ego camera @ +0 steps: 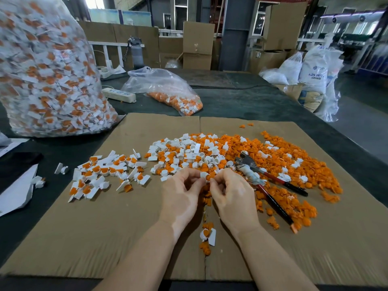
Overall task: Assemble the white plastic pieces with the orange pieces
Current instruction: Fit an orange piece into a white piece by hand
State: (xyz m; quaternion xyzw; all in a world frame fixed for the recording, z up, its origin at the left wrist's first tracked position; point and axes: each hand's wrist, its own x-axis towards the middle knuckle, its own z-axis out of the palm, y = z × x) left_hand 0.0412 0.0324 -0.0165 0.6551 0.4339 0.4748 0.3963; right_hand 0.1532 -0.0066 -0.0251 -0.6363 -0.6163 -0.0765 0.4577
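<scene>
Both hands, left hand (182,193) and right hand (232,194), pinch a white piece (203,175) and orange piece (210,176) together above the cardboard (117,227).

The light is bright and even, a soft daylight that comes from the windows (92,2) at the back, which are overexposed to white. Shadows on the cardboard (105,227) are weak and short. The clear bags (48,68) show small glare spots. The centre is quite sharp, but the edges are blurred and stretched by the wide lens, and straight lines bend there.
</scene>
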